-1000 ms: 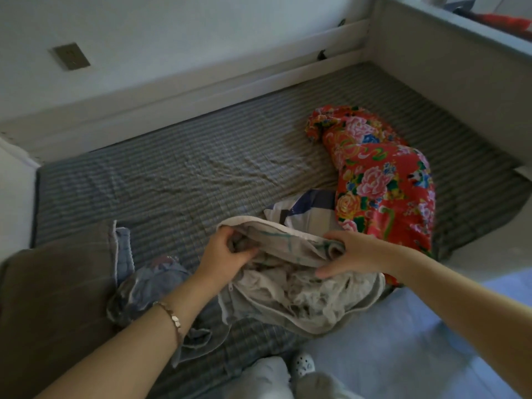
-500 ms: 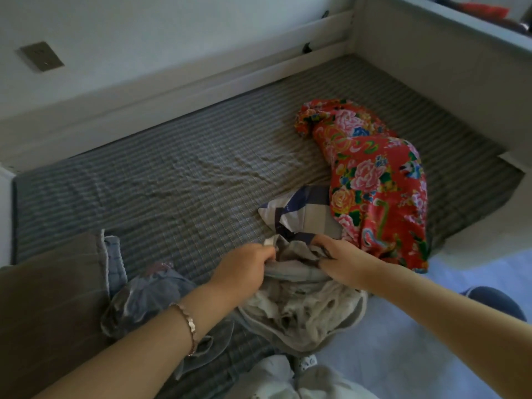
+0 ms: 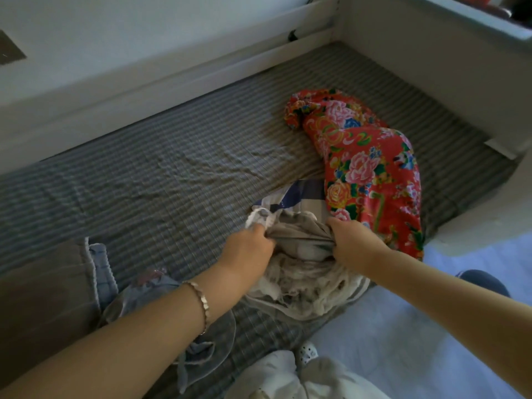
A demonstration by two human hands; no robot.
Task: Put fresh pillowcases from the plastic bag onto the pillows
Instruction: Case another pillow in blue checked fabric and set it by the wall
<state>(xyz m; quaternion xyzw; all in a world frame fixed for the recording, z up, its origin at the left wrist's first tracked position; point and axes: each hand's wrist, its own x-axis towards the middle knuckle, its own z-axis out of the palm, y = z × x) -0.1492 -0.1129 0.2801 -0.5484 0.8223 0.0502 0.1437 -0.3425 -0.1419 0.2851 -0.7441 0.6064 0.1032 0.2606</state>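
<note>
On the grey striped mattress (image 3: 172,156), near its front edge, both hands clutch the bunched top of a beige-grey pillowcase (image 3: 299,236). The left hand (image 3: 247,247) grips its left side and the right hand (image 3: 355,246) its right. Crumpled whitish fabric (image 3: 302,283) lies just below them. A red floral cloth (image 3: 371,174) lies beside the right hand, overlapping a blue-checked cloth (image 3: 290,197).

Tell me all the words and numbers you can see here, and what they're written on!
No text here can be read.
Blue-and-white checked cloth: a tiny dark mark near its edge, perhaps print, too small and blurred to read.
Red flowered cloth: only flowers, no letters.
Beige pillowcase, gripped by the left hand and the right hand: no writing shows.
</note>
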